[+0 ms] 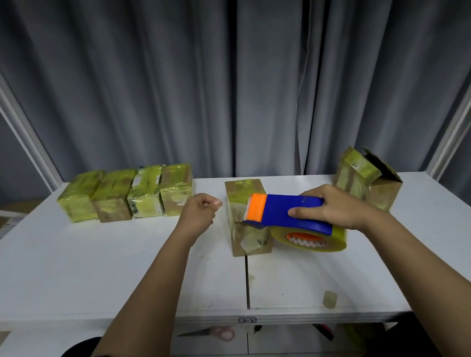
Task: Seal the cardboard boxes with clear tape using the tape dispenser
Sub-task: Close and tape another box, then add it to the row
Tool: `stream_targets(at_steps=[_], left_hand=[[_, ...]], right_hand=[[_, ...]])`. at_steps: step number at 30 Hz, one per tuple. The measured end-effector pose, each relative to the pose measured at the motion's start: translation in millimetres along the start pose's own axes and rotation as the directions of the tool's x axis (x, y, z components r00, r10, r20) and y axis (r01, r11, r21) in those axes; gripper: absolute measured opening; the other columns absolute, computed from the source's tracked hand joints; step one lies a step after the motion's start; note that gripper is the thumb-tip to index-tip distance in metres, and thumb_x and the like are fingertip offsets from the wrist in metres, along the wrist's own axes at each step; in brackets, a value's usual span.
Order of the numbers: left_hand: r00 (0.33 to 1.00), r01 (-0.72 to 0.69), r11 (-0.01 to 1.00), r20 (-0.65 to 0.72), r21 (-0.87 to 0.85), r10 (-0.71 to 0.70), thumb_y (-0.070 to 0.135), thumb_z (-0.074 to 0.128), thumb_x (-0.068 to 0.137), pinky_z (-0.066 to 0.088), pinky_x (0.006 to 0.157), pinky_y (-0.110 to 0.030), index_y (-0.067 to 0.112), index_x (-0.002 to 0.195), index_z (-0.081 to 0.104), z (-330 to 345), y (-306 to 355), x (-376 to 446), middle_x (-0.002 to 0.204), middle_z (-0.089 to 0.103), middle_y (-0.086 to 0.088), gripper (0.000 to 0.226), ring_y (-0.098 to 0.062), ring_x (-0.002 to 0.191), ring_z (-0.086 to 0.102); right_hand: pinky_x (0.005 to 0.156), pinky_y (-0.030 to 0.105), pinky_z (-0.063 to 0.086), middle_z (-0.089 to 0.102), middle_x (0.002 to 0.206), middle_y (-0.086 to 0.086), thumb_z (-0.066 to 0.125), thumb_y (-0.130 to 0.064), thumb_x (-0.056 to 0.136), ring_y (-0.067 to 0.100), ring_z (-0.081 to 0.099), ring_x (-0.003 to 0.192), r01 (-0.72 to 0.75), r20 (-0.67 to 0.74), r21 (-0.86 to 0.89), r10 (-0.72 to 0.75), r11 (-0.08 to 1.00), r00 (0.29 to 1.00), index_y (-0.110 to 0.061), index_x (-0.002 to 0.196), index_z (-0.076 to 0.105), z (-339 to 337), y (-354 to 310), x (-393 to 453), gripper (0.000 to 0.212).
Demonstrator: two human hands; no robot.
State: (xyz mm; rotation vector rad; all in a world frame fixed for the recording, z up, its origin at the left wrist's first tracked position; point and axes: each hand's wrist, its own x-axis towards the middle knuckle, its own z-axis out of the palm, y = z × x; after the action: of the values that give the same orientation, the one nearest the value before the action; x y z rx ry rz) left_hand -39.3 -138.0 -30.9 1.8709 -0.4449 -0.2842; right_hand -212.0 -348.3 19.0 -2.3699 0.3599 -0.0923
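Our right hand (pixel 332 211) wraps the blue tape dispenser (pixel 288 216), its orange nose pressed against the box (pixel 247 216) standing mid-table toward the back edge, while our left hand (pixel 198 213) hovers just beside it, fingers curled on nothing. The box looks light and likely to slide, so we judge it needs bracing on top. Four wrapped boxes (pixel 126 193) line the back-left edge of the table (pixel 63 271).

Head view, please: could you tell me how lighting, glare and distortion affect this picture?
Head view: dim, cool light; glare on the taped boxes; wide-angle bending of the frame posts; the scissors look soft under the table edge.
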Motion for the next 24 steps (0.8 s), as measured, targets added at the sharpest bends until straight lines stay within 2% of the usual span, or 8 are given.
stream_targets(at_steps=[5,8,10,13,16,18,21,24], left_hand=[[1.000,-0.004,1.000,0.019,0.013,0.004,0.012,0.057,0.094,0.041,0.062,-0.016,0.007,0.092,0.061,3.0,3.4,11.1,0.078,0.055,0.003,0.007,-0.007,0.069,0.049],[0.998,-0.015,1.000,0.056,0.023,0.013,0.015,0.058,0.094,0.041,0.062,-0.017,0.007,0.093,0.061,3.3,8.0,16.7,0.080,0.057,0.003,0.008,-0.005,0.070,0.051],[0.997,-0.040,0.999,0.070,0.020,0.038,0.016,0.058,0.094,0.041,0.062,-0.017,0.008,0.093,0.062,3.5,11.9,18.3,0.080,0.057,0.004,0.008,-0.005,0.070,0.051],[0.994,-0.079,0.997,0.071,0.014,0.077,0.016,0.057,0.094,0.040,0.064,-0.018,0.010,0.091,0.060,3.0,14.8,19.4,0.082,0.057,0.003,0.008,-0.008,0.073,0.050],[0.995,-0.088,0.996,0.054,0.020,0.087,0.019,0.054,0.095,0.041,0.075,-0.025,0.011,0.093,0.060,0.3,14.6,18.9,0.093,0.060,-0.003,0.011,-0.014,0.084,0.051],[0.994,-0.102,0.994,0.044,0.033,0.100,0.020,0.052,0.095,0.040,0.081,-0.027,0.014,0.091,0.060,-1.3,16.5,17.1,0.097,0.061,-0.004,0.011,-0.015,0.089,0.052],[0.988,-0.140,0.986,0.059,-0.095,0.146,0.015,0.054,0.094,0.044,0.089,-0.029,0.021,0.081,0.059,0.1,21.7,11.8,0.092,0.061,-0.001,0.015,-0.018,0.093,0.056],[0.985,-0.100,0.955,0.109,-0.278,0.135,0.011,0.063,0.088,0.049,0.098,-0.036,0.019,0.082,0.059,3.7,23.5,5.1,0.092,0.058,-0.004,0.011,-0.024,0.099,0.061]], right_hand=[[0.062,0.023,0.052,0.073,0.078,-0.006,0.070,-0.047,0.081,0.012,0.069,0.071,0.028,0.029,0.058,-0.030,0.998,0.999,-0.023,0.091,0.072,-4.4,2.2,-0.9,0.026],[0.066,0.028,0.055,0.073,0.080,-0.006,0.069,-0.048,0.080,0.012,0.069,0.073,0.038,0.022,0.012,-0.039,0.999,0.999,-0.023,0.095,0.073,-6.9,8.3,1.3,0.029],[0.065,0.025,0.054,0.073,0.083,-0.008,0.069,-0.050,0.080,0.010,0.069,0.074,0.008,0.010,0.011,-0.008,1.000,1.000,-0.024,0.098,0.071,-10.0,13.3,4.3,0.032],[0.065,0.022,0.053,0.074,0.085,-0.006,0.069,-0.053,0.074,0.012,0.070,0.076,-0.024,0.025,0.112,0.021,0.993,0.999,-0.023,0.099,0.070,-13.7,16.7,6.7,0.040],[0.065,0.021,0.055,0.075,0.084,0.000,0.075,-0.050,0.072,0.018,0.071,0.076,0.030,0.001,0.261,-0.032,0.965,0.999,-0.016,0.095,0.072,-12.5,19.3,2.4,0.041],[0.065,0.023,0.054,0.075,0.084,0.004,0.071,-0.047,0.069,0.022,0.071,0.076,0.063,-0.031,0.336,-0.056,0.940,0.998,-0.012,0.094,0.074,-7.9,24.0,-0.8,0.043],[0.065,0.026,0.053,0.074,0.083,0.009,0.070,-0.051,0.058,0.024,0.070,0.075,0.080,-0.085,0.406,-0.050,0.910,0.995,-0.009,0.091,0.074,0.2,32.6,0.5,0.053],[0.064,0.026,0.053,0.073,0.083,0.012,0.070,-0.052,0.056,0.026,0.070,0.075,0.080,-0.107,0.459,-0.035,0.885,0.994,-0.011,0.089,0.075,4.7,35.9,1.7,0.053]])
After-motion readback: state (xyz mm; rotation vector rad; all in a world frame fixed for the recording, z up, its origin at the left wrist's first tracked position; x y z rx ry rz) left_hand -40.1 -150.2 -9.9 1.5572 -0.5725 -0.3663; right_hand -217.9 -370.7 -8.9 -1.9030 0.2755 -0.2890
